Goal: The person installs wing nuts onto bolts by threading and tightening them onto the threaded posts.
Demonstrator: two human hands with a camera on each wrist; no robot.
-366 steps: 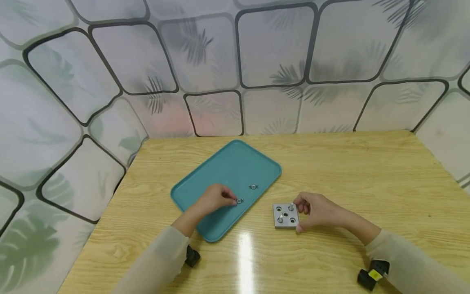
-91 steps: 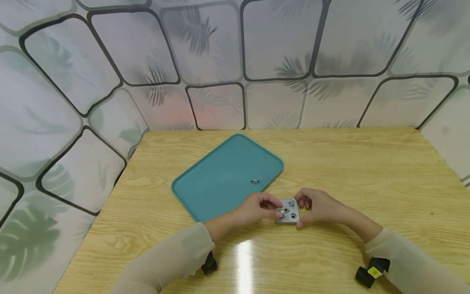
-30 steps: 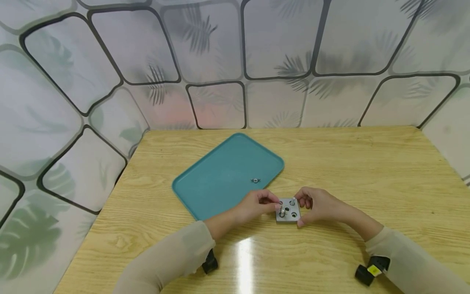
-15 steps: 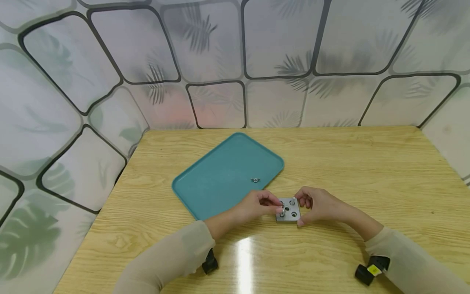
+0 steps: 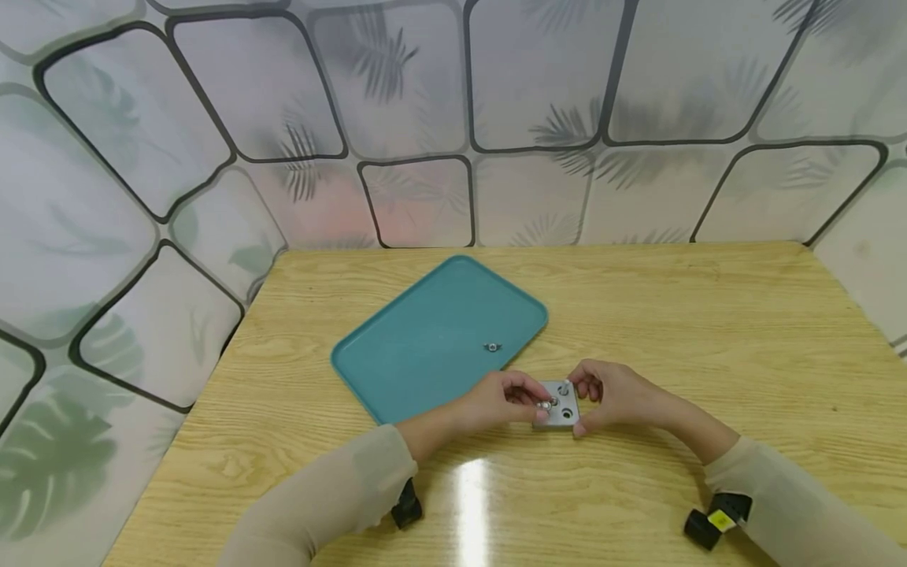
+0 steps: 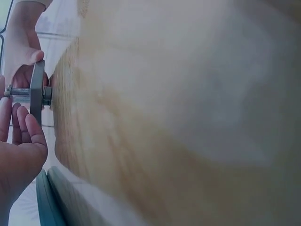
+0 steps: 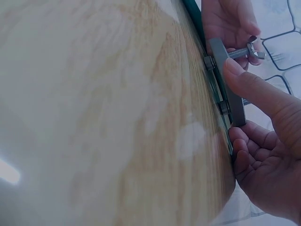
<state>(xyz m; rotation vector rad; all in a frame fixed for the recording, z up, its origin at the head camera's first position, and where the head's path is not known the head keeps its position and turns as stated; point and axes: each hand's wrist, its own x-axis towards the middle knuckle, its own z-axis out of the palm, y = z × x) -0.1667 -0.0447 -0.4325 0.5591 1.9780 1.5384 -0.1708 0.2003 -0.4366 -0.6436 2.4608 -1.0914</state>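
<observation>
A square metal plate (image 5: 557,419) with holes lies on the table, two upright bolts through it. My right hand (image 5: 615,395) grips its right edge; the thumb (image 7: 235,68) and curled fingers show in the right wrist view. At the top of the near-left bolt (image 7: 238,53) sits a wing nut (image 7: 254,49), pinched by the thumb and fingers of my left hand (image 5: 496,400). The other bolt (image 5: 564,389) carries no nut that I can see. Bolt heads (image 7: 209,62) hold the plate above the tabletop. Fingers partly hide the wing nut in the head view.
A teal tray (image 5: 425,339) lies behind and left of the plate, near my left hand. One more wing nut (image 5: 492,347) rests in it, towards its right side. The wooden table (image 5: 708,331) meets a patterned backdrop (image 5: 538,197) at the back.
The left hand took a wing nut from the tray and brought it to the plate's near-left bolt. Over the last second its fingers shifted around the nut. The right hand stayed on the plate.
</observation>
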